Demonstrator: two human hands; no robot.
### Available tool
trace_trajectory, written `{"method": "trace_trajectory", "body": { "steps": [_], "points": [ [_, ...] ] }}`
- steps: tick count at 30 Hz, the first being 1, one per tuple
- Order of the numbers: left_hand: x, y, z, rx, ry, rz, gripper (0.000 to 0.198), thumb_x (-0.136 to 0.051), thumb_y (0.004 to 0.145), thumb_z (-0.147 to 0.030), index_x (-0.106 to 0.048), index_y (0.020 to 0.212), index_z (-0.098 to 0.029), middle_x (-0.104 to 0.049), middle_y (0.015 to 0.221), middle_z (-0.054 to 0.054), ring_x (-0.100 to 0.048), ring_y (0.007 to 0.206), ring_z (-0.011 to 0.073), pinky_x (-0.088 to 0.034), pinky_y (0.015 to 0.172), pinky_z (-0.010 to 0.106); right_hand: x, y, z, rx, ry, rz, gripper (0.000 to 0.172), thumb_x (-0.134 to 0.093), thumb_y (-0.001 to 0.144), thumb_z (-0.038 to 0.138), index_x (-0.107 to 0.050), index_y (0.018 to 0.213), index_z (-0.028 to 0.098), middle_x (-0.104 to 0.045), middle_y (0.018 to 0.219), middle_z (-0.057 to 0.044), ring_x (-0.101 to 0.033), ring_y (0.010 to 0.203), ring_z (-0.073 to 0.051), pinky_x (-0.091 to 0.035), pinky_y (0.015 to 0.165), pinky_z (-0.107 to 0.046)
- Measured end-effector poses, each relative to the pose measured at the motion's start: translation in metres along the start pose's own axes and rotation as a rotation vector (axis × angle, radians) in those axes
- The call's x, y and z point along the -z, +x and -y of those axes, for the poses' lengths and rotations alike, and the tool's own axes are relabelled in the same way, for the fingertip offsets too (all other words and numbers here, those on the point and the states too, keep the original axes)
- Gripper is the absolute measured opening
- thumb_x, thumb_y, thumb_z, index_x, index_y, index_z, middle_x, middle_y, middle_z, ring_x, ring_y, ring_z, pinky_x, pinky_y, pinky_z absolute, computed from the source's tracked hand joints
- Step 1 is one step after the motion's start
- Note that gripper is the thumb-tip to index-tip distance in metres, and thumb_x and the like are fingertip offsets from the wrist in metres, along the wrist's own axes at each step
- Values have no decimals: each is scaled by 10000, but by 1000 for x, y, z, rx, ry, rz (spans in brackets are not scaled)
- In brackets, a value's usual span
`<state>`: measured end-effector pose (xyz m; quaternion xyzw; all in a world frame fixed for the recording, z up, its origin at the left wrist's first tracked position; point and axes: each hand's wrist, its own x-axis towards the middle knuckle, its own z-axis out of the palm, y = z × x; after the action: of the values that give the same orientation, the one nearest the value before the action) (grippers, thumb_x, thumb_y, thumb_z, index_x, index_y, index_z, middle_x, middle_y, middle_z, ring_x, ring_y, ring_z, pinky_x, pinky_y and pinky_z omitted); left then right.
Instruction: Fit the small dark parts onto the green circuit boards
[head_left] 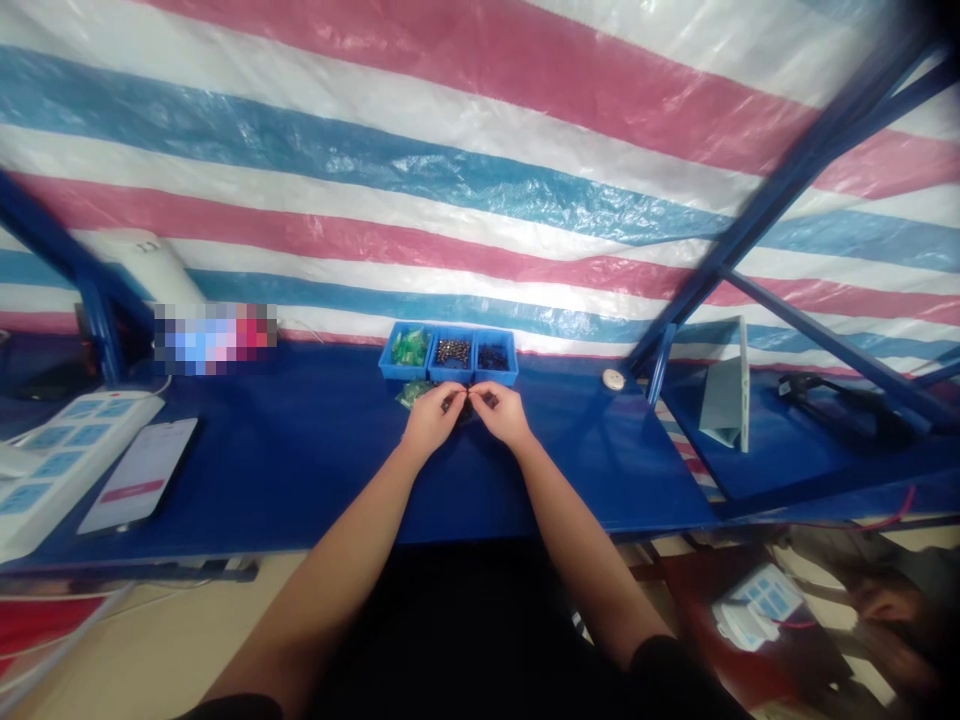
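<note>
My left hand [433, 420] and my right hand [502, 413] meet over the blue table [300, 470], just in front of three blue bins [448, 355]. Both hands are closed in a pinch, fingertips almost touching, on a small dark part too tiny to name. The left bin holds green pieces [409, 347], the middle bin small dark metal parts [453, 351], the right bin dark parts [493, 356]. A small clear bag of green pieces [415, 392] lies beside my left hand.
A white power strip [56, 460] and a phone [140, 473] lie at the left. A small round white object [613, 379] sits right of the bins. A blue metal frame [780, 200] rises on the right, beside a grey folded stand [727, 395]. A striped tarp [480, 150] forms the back wall.
</note>
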<state>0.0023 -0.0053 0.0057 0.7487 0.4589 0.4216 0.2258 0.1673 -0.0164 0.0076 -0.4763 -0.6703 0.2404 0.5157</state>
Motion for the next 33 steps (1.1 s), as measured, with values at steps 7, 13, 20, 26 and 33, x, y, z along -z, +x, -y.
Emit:
{"method": "trace_trajectory", "body": {
  "steps": [7,13,20,26,33],
  "points": [
    [-2,0,3,-21,4,-32,225,-514,893,-389,-648,984,-233,-700,907,4,-647,781,145,-490,698,245,-1,0,0,3,14,-18,192,-579,838,319,-703,936,211,-722,901,-33,-655,752,-168,-504,622,-264],
    [-1,0,4,-28,30,-24,251,-476,916,-399,-653,952,-225,-696,875,9,-636,752,146,-491,698,252,0,0,0,-4,17,-38,235,-600,823,309,-700,1012,215,-716,855,-25,-650,723,-161,-508,622,-264],
    [-2,1,6,2,-3,-38,252,-498,906,-404,-655,998,-230,-705,929,16,-652,776,155,-508,719,259,0,1,-1,-17,5,-60,206,-599,830,318,-710,972,218,-725,877,-30,-653,722,-166,-514,624,-272],
    [-2,1,5,-8,0,-37,246,-494,908,-399,-656,989,-232,-704,921,10,-650,767,149,-504,710,254,0,1,0,-10,19,-67,205,-607,825,331,-713,959,216,-723,856,-31,-647,701,-165,-512,611,-274],
    [0,1,1,-24,22,-30,234,-484,911,-390,-654,954,-234,-698,903,0,-637,774,145,-488,701,244,-1,1,1,-13,29,-86,220,-607,821,342,-714,965,215,-723,878,-40,-660,746,-175,-526,635,-279]
  ]
}}
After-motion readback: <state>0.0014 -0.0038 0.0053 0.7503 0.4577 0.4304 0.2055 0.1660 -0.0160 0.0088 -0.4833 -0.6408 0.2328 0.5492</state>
